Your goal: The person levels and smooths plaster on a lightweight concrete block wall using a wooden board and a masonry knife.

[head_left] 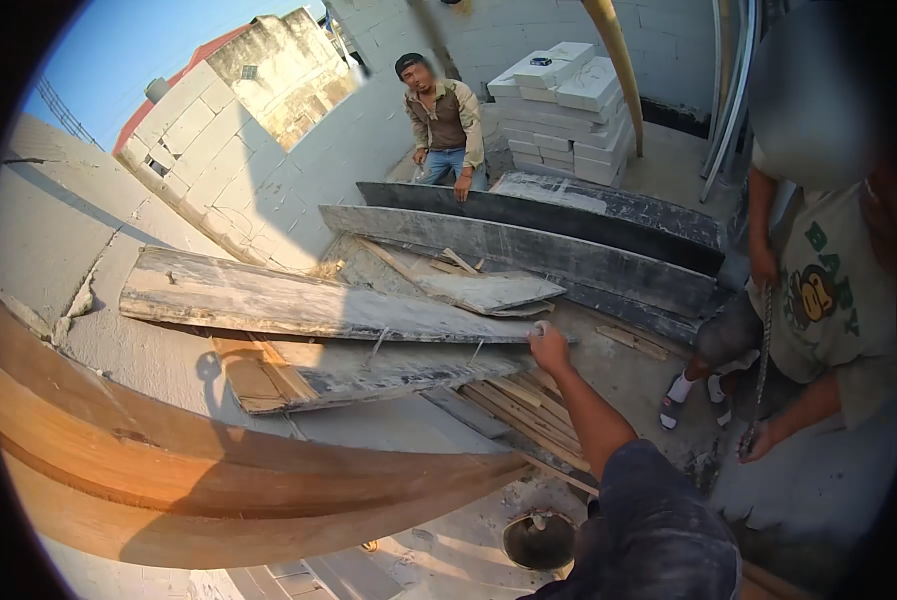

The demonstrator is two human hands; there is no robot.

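Observation:
My right hand (548, 346) reaches out in a dark sleeve, closed around the near right end of a long, dusty wooden board (298, 300). Nails stick out below this board. Under it lies another grey, worn panel (368, 370) with a brown wooden strip at its left end. My left hand is out of view. Beyond the board, a person (446, 125) rests a hand on the top edge of a dark panel (548, 222) standing on its long side. At the right, another person (818, 290) holds a thin, ridged length of something (763, 350) between both hands.
Curved brown plywood sheets (248, 490) stretch across the lower left. Loose wood strips (528, 415) lie beneath the boards. A dark bucket (538, 540) stands near my arm. White blocks (563, 110) are stacked at the back, close to a leaning pole (623, 70). Block walls (208, 150) surround the area.

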